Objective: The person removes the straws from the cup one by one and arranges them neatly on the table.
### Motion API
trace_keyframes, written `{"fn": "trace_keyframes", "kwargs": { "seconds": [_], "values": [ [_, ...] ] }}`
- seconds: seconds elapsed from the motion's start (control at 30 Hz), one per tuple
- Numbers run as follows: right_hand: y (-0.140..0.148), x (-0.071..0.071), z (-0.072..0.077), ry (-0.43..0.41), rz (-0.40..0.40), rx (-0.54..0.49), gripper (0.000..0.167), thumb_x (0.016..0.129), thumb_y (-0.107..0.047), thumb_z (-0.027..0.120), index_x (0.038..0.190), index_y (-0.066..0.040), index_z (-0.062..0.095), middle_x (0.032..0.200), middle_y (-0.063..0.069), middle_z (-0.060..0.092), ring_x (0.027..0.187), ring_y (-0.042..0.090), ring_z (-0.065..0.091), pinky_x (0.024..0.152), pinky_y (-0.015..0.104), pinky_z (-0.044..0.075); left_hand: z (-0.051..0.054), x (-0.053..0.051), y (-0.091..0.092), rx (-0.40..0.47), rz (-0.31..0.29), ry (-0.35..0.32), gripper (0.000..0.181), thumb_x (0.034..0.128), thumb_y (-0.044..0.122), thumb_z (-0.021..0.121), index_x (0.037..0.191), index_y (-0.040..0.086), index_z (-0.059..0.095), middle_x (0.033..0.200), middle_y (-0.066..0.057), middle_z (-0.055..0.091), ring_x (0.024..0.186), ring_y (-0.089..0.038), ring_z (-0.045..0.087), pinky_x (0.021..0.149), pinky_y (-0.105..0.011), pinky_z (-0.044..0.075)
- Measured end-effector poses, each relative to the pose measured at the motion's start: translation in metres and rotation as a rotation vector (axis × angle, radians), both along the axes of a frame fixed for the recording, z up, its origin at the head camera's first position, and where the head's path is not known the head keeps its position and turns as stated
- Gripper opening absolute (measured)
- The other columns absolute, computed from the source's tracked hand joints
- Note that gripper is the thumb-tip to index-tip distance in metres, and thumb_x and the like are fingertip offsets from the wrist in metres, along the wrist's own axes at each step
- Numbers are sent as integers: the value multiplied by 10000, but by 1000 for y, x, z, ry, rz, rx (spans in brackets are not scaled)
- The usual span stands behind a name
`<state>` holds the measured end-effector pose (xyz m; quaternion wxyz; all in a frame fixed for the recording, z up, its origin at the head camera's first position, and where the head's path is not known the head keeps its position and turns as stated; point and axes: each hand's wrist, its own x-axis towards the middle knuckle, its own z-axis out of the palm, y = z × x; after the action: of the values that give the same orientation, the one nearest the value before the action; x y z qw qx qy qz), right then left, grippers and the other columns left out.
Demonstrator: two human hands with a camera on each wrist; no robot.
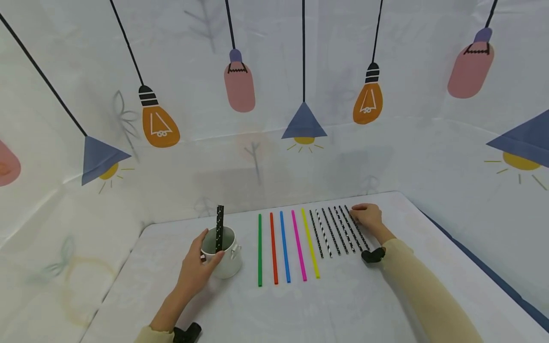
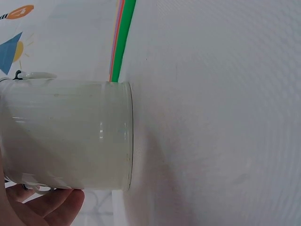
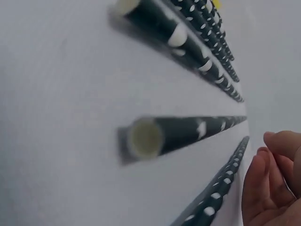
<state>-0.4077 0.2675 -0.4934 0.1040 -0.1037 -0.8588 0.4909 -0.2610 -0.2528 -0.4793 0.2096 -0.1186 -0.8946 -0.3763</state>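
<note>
My left hand (image 1: pixel 194 270) grips a small white bucket (image 1: pixel 228 267) at the left of the table, thumb on the near side. Black straws with white dots (image 1: pixel 220 224) stand upright in it; how many cannot be told. In the left wrist view the bucket (image 2: pixel 66 132) hides most of that hand. Over at the right, my right hand (image 1: pixel 368 216) is by the far end of the rightmost black dotted straw (image 1: pixel 358 231). The right wrist view shows its fingers loosely curled close to that straw (image 3: pixel 221 188), with no straw visible between them.
Green (image 1: pixel 259 250), red (image 1: pixel 274 248), blue (image 1: pixel 285 247), pink (image 1: pixel 299 245) and yellow (image 1: pixel 310 244) straws lie side by side mid-table. Several black-and-white patterned straws (image 1: pixel 323 233) continue the row rightward. A white wall sheet with printed lamps (image 1: pixel 304 121) stands behind the table.
</note>
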Motion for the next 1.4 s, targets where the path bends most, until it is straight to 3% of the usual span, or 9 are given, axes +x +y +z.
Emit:
{"fn": "trace_keyframes", "kwargs": {
  "seconds": [0.13,0.23,0.43,0.53,0.7,1.0,1.17,1.4],
  "values": [
    [-14,2,15,54,22,-122,333,931,-218,664,1166,16,651,1031,146,644,757,154,606,675,285,540,-1,1,0,7,1,9,787,912,414,670,1510,74,288,1437,-174,416,1187,-340,522,848,-484,523],
    [-42,9,34,105,104,-214,358,942,-231,657,1194,23,637,1065,172,637,745,152,603,714,334,544,-4,2,1,10,-3,8,784,913,405,672,1508,67,289,1437,-181,415,1188,-343,522,846,-484,523],
    [-137,23,81,174,328,-340,316,967,-234,628,1160,14,658,1000,171,651,697,139,594,725,364,550,-3,1,1,10,-2,35,773,916,391,671,1510,75,291,1436,-176,421,1186,-336,527,845,-476,523],
    [-187,30,98,145,451,-368,291,965,-229,632,1137,2,676,957,118,673,756,226,631,728,354,560,-2,1,0,4,-6,39,771,918,386,669,1507,60,292,1433,-186,422,1178,-339,531,835,-476,526],
    [-256,44,116,82,598,-393,274,961,-194,633,1178,-32,674,1066,109,676,924,367,650,736,340,568,1,1,0,11,-2,43,772,917,399,667,1509,71,294,1432,-177,423,1175,-332,530,837,-480,522],
    [-316,61,114,-4,654,-403,338,962,-192,633,1260,-32,617,1120,80,670,921,352,674,704,326,573,-2,3,2,21,3,23,787,912,427,667,1510,83,289,1421,-168,437,1181,-329,537,847,-487,522],
    [-336,66,107,-30,658,-393,347,925,-208,687,1229,-46,640,1022,35,691,827,291,694,651,320,574,-3,4,1,25,4,28,791,908,431,672,1509,85,292,1430,-158,432,1186,-323,533,838,-489,524],
    [-351,73,108,-5,611,-340,291,890,-160,724,1142,-25,669,911,26,689,699,230,680,578,290,559,1,5,3,14,3,36,790,913,438,663,1510,81,288,1439,-156,420,1192,-326,525,829,-493,527]
  ]
}}
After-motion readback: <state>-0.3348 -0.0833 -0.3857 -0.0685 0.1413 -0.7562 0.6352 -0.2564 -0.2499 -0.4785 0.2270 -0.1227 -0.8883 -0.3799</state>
